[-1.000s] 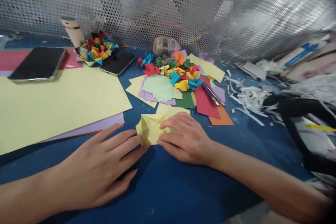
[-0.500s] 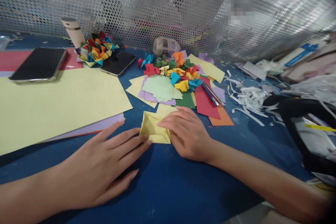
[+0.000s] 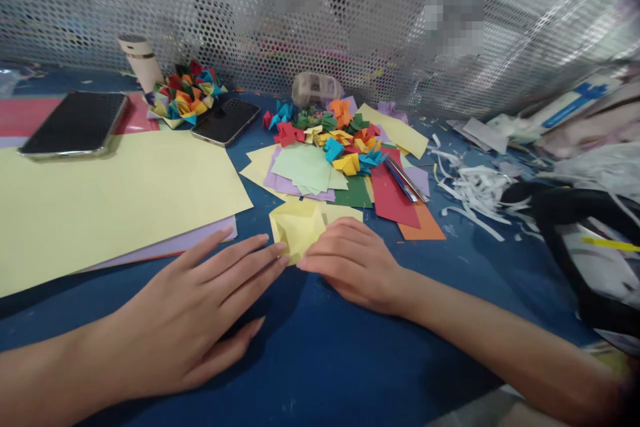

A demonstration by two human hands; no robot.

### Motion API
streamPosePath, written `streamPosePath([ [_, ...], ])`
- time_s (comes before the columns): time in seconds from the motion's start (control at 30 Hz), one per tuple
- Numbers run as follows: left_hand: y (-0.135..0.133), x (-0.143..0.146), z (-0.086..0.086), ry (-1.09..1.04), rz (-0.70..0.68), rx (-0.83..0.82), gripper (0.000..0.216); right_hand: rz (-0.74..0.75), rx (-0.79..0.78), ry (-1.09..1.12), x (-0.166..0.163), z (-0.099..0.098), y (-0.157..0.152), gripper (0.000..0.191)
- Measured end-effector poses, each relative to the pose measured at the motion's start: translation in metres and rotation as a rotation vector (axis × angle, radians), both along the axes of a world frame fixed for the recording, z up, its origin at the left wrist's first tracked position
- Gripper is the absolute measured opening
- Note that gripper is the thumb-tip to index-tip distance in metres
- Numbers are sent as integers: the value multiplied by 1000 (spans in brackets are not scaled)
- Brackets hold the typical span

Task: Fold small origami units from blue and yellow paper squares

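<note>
A small yellow folded paper point(image 3: 296, 227) lies on the blue table point(image 3: 320, 360) in front of me. My left hand point(image 3: 200, 310) rests flat on the table with fingers stretched out, its fingertips touching the paper's near left edge. My right hand point(image 3: 353, 263) lies palm down over the paper's right part, fingers together and pressing it to the table. Just beyond sit a fan of coloured paper squares point(image 3: 305, 170) and a heap of small folded pieces point(image 3: 340, 133).
A big pale yellow sheet point(image 3: 110, 197) lies at the left with two phones, one point(image 3: 75, 123) at far left and one point(image 3: 226, 120) at its far corner. A folded paper ring point(image 3: 184, 95), white paper strips point(image 3: 475, 190), a black bag point(image 3: 585, 240) and a perforated screen point(image 3: 380, 27) surround the work area.
The yellow paper has been turned and refolded under my fingers. My right hand slid back toward me over it, while my left hand stayed flat and shifted slightly right.
</note>
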State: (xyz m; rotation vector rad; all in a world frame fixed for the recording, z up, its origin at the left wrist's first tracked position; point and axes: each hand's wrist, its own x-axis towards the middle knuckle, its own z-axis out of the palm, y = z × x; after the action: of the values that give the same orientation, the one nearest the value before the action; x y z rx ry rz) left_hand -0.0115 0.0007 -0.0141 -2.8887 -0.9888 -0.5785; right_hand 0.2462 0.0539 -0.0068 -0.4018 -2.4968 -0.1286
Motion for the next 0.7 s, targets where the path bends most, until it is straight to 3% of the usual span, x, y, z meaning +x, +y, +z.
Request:
streamPosePath([
  [0.2,4,-2,1,73,-76,-46,50,88,16,-15,1,0,0,16],
  [0.4,6,-2,2,113,-84,-67,57,145,-101,-70,1,2,-4,21],
  [0.6,9,-6,-1,128,-96,-32,62,71,-181,-37,0,3,-5,5],
  [0.7,9,-7,-2,108,-63,-35,64,1,-209,-37,-1,3,-3,7],
])
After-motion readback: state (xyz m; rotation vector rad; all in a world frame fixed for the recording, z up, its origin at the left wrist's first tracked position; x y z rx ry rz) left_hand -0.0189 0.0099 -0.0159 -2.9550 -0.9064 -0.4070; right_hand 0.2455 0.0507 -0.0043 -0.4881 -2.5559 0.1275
